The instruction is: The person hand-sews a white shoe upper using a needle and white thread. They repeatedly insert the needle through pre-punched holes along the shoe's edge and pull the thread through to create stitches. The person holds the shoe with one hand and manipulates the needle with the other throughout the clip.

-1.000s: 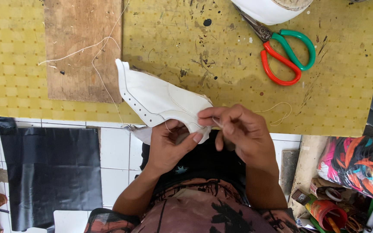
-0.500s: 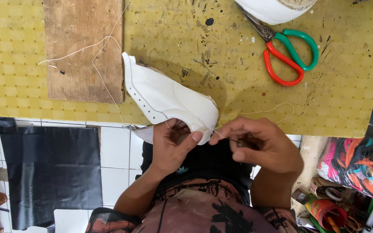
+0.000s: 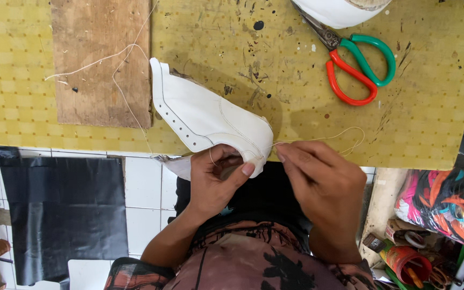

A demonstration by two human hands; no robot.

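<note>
Head view: left hand (image 3: 218, 180) is gripping the white shoe upper (image 3: 210, 118); right hand (image 3: 323, 182) is pinching thread (image 3: 323, 138); scissors (image 3: 355, 62) are lying beyond on the yellow board (image 3: 430, 107).

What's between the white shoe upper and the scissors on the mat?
Head view: only bare, stained yellow mat lies between the white shoe upper and the scissors.

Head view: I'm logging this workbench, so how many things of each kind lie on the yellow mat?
White leather shoe upper, held by the left hand: 1
Scissors with one red and one green handle: 1
Brown wooden board: 1
Pale thread, pinched by the right hand: 1
White rounded piece at the top edge: 1
Total: 5
</note>
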